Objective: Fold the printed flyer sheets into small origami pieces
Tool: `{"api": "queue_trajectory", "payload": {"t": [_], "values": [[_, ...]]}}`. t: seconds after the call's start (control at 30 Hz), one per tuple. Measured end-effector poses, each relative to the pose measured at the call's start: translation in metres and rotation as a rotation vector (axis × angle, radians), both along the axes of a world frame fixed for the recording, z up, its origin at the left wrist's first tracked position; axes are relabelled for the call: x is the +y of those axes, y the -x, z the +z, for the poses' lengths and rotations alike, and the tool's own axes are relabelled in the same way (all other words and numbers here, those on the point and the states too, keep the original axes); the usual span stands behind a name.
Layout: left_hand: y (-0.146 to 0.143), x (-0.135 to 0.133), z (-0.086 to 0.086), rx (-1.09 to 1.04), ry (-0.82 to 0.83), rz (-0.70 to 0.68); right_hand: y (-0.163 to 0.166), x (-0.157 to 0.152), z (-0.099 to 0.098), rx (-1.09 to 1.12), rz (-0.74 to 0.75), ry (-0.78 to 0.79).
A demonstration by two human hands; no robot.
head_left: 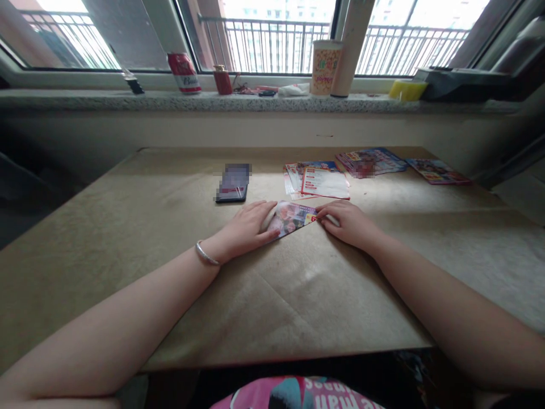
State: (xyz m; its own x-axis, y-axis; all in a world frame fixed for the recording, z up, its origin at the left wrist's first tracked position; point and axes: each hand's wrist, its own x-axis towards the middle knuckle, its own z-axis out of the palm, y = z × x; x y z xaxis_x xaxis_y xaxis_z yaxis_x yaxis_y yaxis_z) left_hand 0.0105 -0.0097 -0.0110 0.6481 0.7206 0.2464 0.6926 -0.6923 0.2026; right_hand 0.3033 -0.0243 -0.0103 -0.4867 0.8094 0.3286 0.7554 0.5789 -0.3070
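Note:
A folded colourful leaflet (293, 217) lies on the table in front of me, its printed side up. My left hand (249, 224), with a silver bangle at the wrist, holds its left end, the thumb along the near edge and the fingers toward the far edge. At the right corner, the fingers of my right hand (344, 222) are bent and pinch the paper. Just beyond lie several overlapping printed sheets (326, 183), the top one white with red marks. Part of the leaflet's left end is hidden under my left hand.
A dark phone (234, 184) lies beyond my left hand. Stacked colourful leaflets (378, 162) and another leaflet (438, 171) lie at the far right. On the windowsill (157, 102) stand a red can (184, 74), a popcorn cup (324, 68) and a yellow object (407, 90).

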Motion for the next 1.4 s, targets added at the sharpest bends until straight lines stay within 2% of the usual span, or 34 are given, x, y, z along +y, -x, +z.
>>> {"api": "queue_trajectory", "payload": {"t": [0.23, 0.47, 0.6, 0.7, 0.87, 1.03, 1.17, 1.27, 1.4], "values": [[-0.001, 0.0, 0.001, 0.078, 0.071, -0.054, 0.001, 0.001, -0.005, -0.028, -0.053, -0.035], [-0.003, 0.001, 0.001, 0.149, 0.088, -0.002, 0.003, 0.002, -0.005, 0.001, -0.029, -0.021], [-0.004, 0.002, 0.002, 0.193, 0.106, -0.046, 0.007, 0.003, -0.005, 0.015, -0.016, -0.014], [-0.006, -0.001, 0.004, 0.186, 0.098, -0.09, 0.009, 0.002, -0.005, 0.002, -0.002, -0.004], [-0.008, -0.006, 0.009, 0.114, 0.049, -0.085, 0.015, -0.002, 0.0, -0.107, -0.01, -0.013], [-0.007, -0.008, 0.012, 0.024, -0.004, -0.224, 0.025, -0.012, 0.009, -0.259, -0.055, -0.108], [-0.008, -0.01, 0.011, -0.025, 0.029, -0.31, 0.03, -0.018, 0.01, -0.298, -0.143, -0.077], [-0.009, -0.01, 0.009, -0.01, 0.013, -0.263, 0.029, -0.017, 0.006, -0.289, -0.095, -0.042], [-0.008, -0.007, 0.007, 0.049, 0.009, -0.175, 0.026, -0.011, -0.001, -0.223, 0.041, 0.02]]}}
